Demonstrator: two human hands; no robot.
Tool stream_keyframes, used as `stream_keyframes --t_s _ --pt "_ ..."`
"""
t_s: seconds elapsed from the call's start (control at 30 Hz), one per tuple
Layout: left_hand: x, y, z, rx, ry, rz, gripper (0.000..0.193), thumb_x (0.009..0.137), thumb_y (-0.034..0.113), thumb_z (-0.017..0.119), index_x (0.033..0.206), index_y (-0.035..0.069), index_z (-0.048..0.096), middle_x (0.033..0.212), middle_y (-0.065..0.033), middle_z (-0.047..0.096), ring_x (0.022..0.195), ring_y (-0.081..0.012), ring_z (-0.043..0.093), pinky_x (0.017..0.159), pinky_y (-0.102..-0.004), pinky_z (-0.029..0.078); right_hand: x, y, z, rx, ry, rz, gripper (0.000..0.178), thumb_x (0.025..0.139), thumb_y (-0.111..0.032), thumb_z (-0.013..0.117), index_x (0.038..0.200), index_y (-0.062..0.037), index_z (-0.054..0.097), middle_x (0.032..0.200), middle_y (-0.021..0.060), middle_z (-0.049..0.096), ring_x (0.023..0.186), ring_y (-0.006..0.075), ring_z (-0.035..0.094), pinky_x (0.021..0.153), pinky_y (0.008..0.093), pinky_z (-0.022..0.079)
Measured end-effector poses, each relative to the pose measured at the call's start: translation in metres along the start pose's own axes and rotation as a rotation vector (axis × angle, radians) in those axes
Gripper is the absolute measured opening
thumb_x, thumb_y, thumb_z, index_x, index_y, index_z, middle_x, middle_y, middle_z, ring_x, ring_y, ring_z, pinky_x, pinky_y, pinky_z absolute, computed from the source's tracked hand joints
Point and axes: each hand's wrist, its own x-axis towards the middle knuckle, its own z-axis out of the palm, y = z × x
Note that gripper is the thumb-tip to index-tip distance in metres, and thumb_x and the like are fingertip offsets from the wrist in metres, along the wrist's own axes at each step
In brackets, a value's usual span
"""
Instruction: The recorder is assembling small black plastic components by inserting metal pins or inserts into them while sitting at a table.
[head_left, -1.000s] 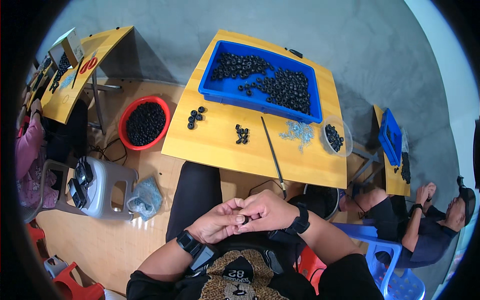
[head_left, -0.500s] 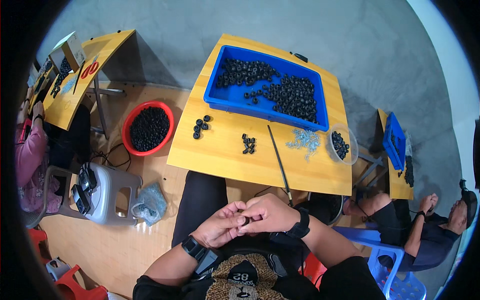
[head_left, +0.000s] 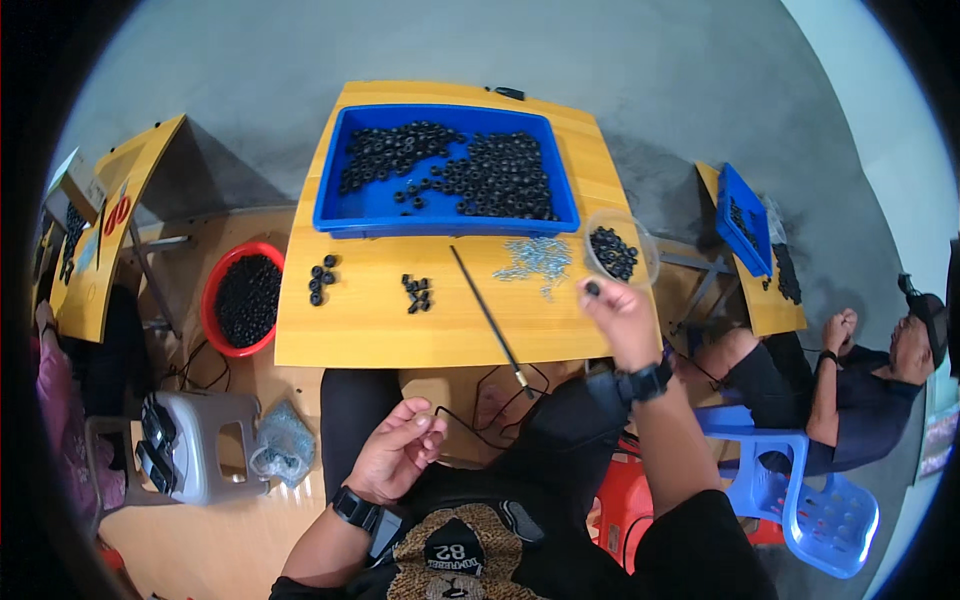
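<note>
My right hand (head_left: 622,320) is raised over the right front of the wooden table, just before the clear plastic bowl (head_left: 648,262). Its thumb and fingers pinch a small round black part (head_left: 592,289). Black parts (head_left: 612,254) lie in that bowl. Below the table's front edge, my left hand (head_left: 402,450) is held palm inward, fingers loosely curled and apart, with no part visible in it. A pile of small silvery pins (head_left: 535,260) lies left of the bowl. Small black pieces (head_left: 416,294) and round black parts (head_left: 322,280) form two groups farther left.
A blue tray (head_left: 440,230) of black parts fills the table's back. A thin black rod (head_left: 490,318) overhangs the front edge. Left on the floor stand a red basin (head_left: 212,300), a grey stool (head_left: 205,425) and a plastic bag (head_left: 285,445). A person (head_left: 870,385) sits at right.
My hands have parted. The right moved up and right to the bowl with the black part; the left stayed low and loosened its fingers. The view has shifted, moving the table leftward.
</note>
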Motion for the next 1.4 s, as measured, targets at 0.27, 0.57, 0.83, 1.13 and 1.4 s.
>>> stream_keyframes --t_s 0.27,0.57,0.83,1.13,1.4 --pt "0.010 0.000 0.005 0.019 0.065 -0.002 0.009 0.091 0.010 0.058 0.099 0.013 0.057 0.088 -0.0063 0.062 0.070 -0.0122 0.053 0.059 -0.0232 0.042 0.064 0.030 -0.067 -0.055 0.232 0.272 0.035 0.082 -0.014 0.069 0.112 0.0039 0.061 0.087 0.0045 0.066 0.071 0.0073 0.058 0.063 0.0210 0.046" --pt "0.011 0.003 -0.001 0.009 0.146 0.035 0.010 0.091 0.010 0.058 0.100 0.013 0.056 0.091 -0.0068 0.063 0.070 -0.0112 0.053 0.058 -0.0222 0.042 -0.004 0.000 0.006 -0.225 -0.141 -0.037 0.024 0.083 -0.011 0.067 0.103 0.0021 0.066 0.087 0.0052 0.068 0.077 0.0094 0.061 0.070 0.0232 0.048" --pt "0.012 0.006 -0.001 0.000 0.120 0.021 0.008 0.092 0.011 0.057 0.099 0.013 0.056 0.086 -0.0025 0.060 0.068 -0.0102 0.052 0.059 -0.0231 0.041 -0.022 -0.051 0.090 -0.554 -0.771 -0.134 0.013 0.077 -0.016 0.064 0.081 -0.0031 0.065 0.074 0.0152 0.062 0.071 0.0322 0.061 0.062 0.0398 0.048" --pt "0.002 0.025 -0.011 -0.082 0.116 0.139 0.007 0.092 0.010 0.056 0.098 0.013 0.057 0.085 -0.0029 0.061 0.067 -0.0104 0.052 0.058 -0.0231 0.042 0.005 -0.022 0.168 -0.434 -0.322 -0.250 0.005 0.074 -0.005 0.061 0.076 -0.0015 0.063 0.073 0.0150 0.062 0.070 0.0319 0.061 0.063 0.0390 0.049" --pt "0.008 0.036 -0.016 -0.120 0.133 0.166 0.007 0.092 0.010 0.056 0.099 0.011 0.058 0.084 -0.0026 0.061 0.067 -0.0108 0.052 0.058 -0.0230 0.042 0.013 -0.013 0.180 -0.500 -0.274 -0.245 0.009 0.075 -0.005 0.062 0.082 -0.0023 0.066 0.076 0.0145 0.061 0.073 0.0318 0.060 0.066 0.0389 0.049"
